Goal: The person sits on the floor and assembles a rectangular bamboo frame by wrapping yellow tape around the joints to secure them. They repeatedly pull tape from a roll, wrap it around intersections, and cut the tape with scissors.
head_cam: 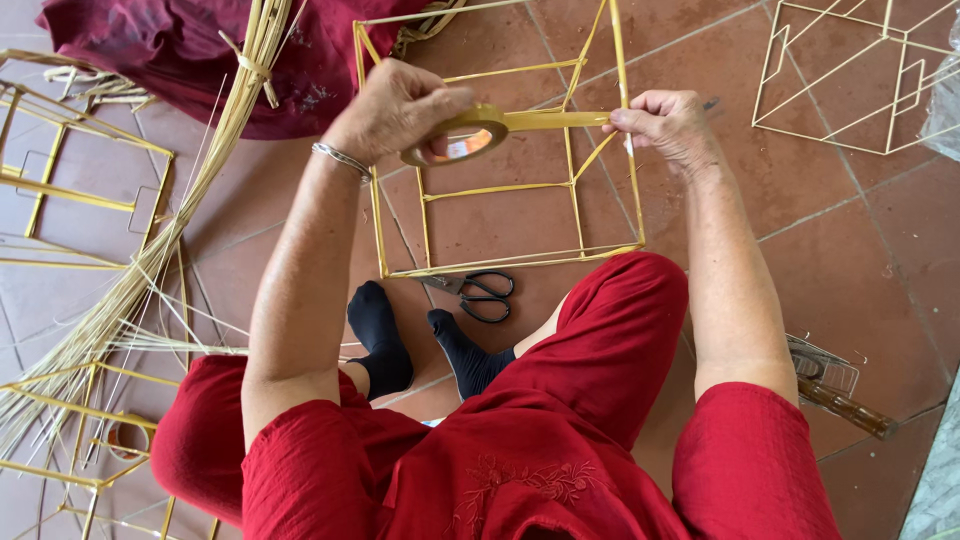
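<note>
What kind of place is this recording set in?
Likely a home craft workshop, worked on the floor: terracotta floor tiles, a bundle of bamboo strips, finished stick frames, and scissors beside the frame being taped.

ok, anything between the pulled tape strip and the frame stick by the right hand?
Nothing visible. The left hand holds the tape roll, the right hand pinches the strip's free end right at the upright stick of the bamboo frame. Only floor tiles show behind the strip; scissors lie below the frame.
</note>
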